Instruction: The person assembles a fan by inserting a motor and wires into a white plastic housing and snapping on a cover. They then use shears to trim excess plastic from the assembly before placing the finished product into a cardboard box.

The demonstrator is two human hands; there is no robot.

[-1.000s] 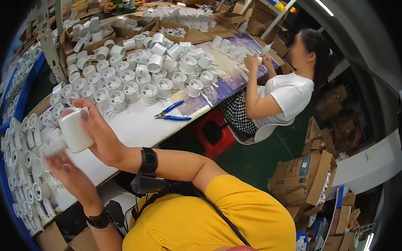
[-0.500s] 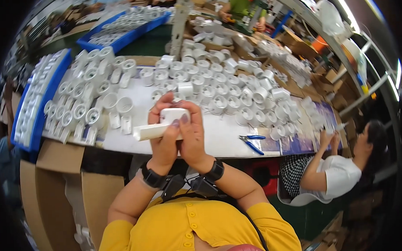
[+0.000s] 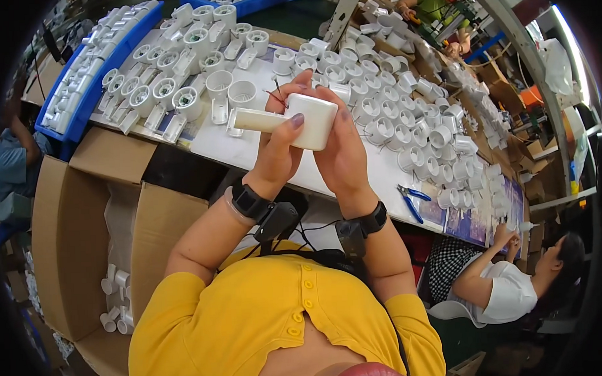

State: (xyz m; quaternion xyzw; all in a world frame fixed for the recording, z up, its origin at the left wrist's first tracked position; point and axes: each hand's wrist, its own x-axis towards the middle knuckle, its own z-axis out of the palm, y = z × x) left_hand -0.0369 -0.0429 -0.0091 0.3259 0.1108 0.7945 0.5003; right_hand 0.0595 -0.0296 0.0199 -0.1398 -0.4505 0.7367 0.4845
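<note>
A: Where was the white housing (image 3: 314, 121)?

B: Between both hands, above the table (image 3: 384, 185). The left hand (image 3: 277, 156) was partly curled, its thumb pressed where the flat arm (image 3: 257, 120) met the body. The right hand (image 3: 341, 150) was loosely cupped along the opposite side.

A: Why hold it that way?

B: Probably to steady it from both sides while leaving the arm free. Thin wires (image 3: 275, 96) stuck out behind.

A: And the white cups (image 3: 381, 129)?

B: Many stood open end up, perhaps so their insides stayed visible. The blue-handled cutters (image 3: 412, 206) lay near the table's edge, seemingly for easy reach.

A: What about containers?

B: A blue tray (image 3: 55, 127) at the left held white parts packed in rows, likely to keep them orderly. Below, an open cardboard box (image 3: 71, 242) had a few white pieces (image 3: 116, 300) lying loose at the bottom, at mixed angles; its flaps were spread, which presumably kept access easy.
</note>
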